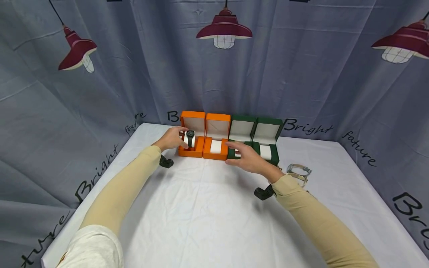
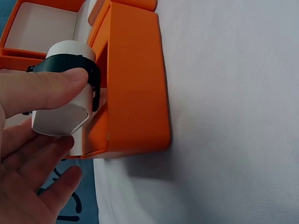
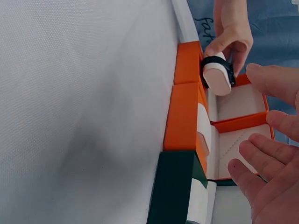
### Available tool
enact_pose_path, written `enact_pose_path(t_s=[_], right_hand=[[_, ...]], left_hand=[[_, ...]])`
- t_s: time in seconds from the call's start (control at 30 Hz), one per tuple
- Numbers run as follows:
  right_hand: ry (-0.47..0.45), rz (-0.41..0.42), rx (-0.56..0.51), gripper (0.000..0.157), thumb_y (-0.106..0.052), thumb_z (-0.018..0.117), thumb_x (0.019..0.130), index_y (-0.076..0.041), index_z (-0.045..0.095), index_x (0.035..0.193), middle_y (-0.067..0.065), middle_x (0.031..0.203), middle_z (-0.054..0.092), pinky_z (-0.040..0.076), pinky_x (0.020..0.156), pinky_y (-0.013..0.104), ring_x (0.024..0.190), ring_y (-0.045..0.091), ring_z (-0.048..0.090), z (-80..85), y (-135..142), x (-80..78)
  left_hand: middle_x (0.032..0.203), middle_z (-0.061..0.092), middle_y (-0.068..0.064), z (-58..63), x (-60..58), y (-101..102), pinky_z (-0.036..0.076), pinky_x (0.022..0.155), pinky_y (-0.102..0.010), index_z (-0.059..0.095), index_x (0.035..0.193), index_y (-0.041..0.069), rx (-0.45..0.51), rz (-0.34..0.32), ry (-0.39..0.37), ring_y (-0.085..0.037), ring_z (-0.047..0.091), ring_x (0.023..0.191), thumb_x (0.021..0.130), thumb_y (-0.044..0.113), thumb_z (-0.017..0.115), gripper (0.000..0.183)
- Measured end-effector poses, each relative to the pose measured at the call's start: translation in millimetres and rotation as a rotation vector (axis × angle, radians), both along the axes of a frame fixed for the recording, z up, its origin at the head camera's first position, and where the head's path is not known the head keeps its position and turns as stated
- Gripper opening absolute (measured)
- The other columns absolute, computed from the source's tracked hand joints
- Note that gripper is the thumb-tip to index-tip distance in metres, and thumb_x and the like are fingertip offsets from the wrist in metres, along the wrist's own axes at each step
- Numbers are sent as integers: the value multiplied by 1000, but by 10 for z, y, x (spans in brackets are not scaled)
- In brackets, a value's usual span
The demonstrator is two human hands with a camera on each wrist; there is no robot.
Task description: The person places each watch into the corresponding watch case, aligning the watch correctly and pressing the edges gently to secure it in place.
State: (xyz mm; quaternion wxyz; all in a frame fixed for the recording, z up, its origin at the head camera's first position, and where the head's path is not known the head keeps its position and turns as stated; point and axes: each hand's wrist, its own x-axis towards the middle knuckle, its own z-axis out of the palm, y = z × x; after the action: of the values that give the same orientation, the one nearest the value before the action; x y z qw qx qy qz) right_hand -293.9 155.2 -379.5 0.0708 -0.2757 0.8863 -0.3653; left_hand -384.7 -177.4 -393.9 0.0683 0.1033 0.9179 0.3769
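My left hand pinches a white watch cushion between thumb and fingers. Around the cushion is strapped a black watch. Cushion and watch stand raised above the hollow of the leftmost orange watch box, whose lid is up. In the right wrist view the cushion looks tilted. My right hand, fingers spread and holding nothing, hovers in front of the left green watch box and partly covers it in the head view.
Beside the leftmost box stands a second orange box with a bare white cushion. The right green box also holds a white cushion. All lids are up. Two watches, one with a grey band, lie on the white cloth by my right forearm.
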Motion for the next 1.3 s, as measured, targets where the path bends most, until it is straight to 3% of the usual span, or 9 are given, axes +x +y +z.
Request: enact_pose_path(t_s=[0.33, 0.6, 0.9, 1.1, 1.2, 1.3], right_hand=[[19, 7, 27, 71, -25, 75, 92, -7, 42, 153, 12, 156, 42, 39, 113, 54, 140, 38, 45, -14, -27, -36], [55, 27, 67, 66, -28, 75, 92, -15, 47, 151, 8, 155, 45, 40, 113, 51, 141, 29, 45, 1, -129, -77], [63, 34, 99, 65, -23, 74, 93, -15, 46, 151, 8, 156, 45, 39, 114, 51, 142, 28, 45, 3, -237, -86], [73, 39, 119, 65, -27, 74, 93, -15, 47, 151, 8, 154, 46, 41, 113, 50, 139, 28, 47, 10, -257, -99], [83, 40, 133, 66, -28, 74, 93, -13, 47, 151, 8, 154, 46, 40, 114, 50, 139, 29, 47, -2, -275, -115], [106, 43, 151, 66, -26, 74, 93, -11, 47, 151, 9, 154, 46, 39, 114, 50, 140, 29, 46, -16, -300, -136]], left_hand=[[131, 57, -10, 10, -53, 17, 50, 87, -38, 53, 146, 16, -29, -28, 17, -28, 54, 104, 76, 13, 86, 78], [132, 57, -10, 0, -82, 20, 49, 90, -39, 53, 147, 17, -50, -34, 17, -28, 53, 106, 76, 15, 86, 78], [140, 56, -12, -123, -129, 25, 49, 102, -42, 53, 147, 15, -59, -34, -5, -29, 53, 113, 78, 12, 85, 76], [142, 56, -14, -128, -124, 32, 46, 105, -43, 52, 148, 10, -62, -56, 10, -29, 52, 116, 78, 10, 85, 77], [146, 53, -16, -117, -109, 51, 43, 110, -45, 51, 148, 8, -78, -71, 11, -31, 51, 125, 78, 8, 84, 77], [154, 43, -16, -116, -99, 64, 34, 117, -49, 50, 148, 8, -117, -68, 7, -33, 39, 139, 79, 10, 83, 77]])
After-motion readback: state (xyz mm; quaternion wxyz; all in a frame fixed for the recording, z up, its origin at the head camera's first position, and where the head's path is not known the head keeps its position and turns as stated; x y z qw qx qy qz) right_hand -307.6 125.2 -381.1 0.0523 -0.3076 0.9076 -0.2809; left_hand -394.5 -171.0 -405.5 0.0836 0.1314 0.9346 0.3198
